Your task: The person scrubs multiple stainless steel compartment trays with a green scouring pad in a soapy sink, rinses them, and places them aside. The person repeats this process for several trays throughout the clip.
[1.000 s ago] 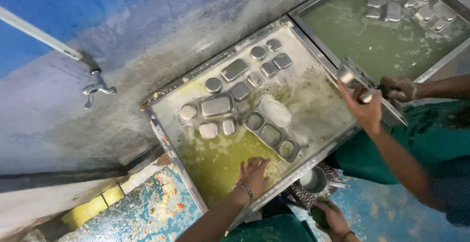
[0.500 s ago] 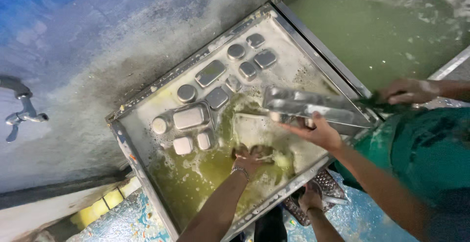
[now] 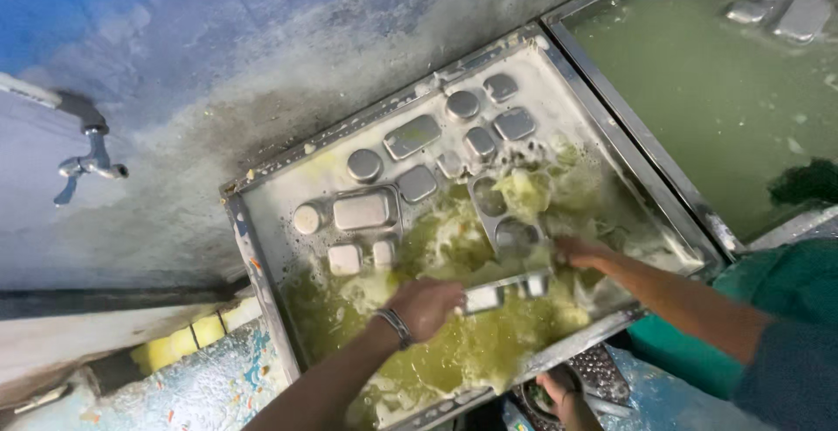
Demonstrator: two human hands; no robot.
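While foamy green water splashes | both hands [image 3: 428, 304] [image 3: 578, 252] grip clamped on steel compartment tray [image 3: 506, 222]

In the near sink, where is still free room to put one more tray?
Free: the near-left corner of the near sink, between its rim and the left hand. Crowded: the far half with submerged trays, and the middle, where both hands, right hand, hold a tray.

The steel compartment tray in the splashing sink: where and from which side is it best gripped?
By its two opposite rim edges, probably. The compartment tray lies tilted and half sunk in the foamy green water of the sink. The left hand already clamps the near edge from the front, the right hand the right-side edge. The raised rim gives purchase; the wet hollows likely would not.
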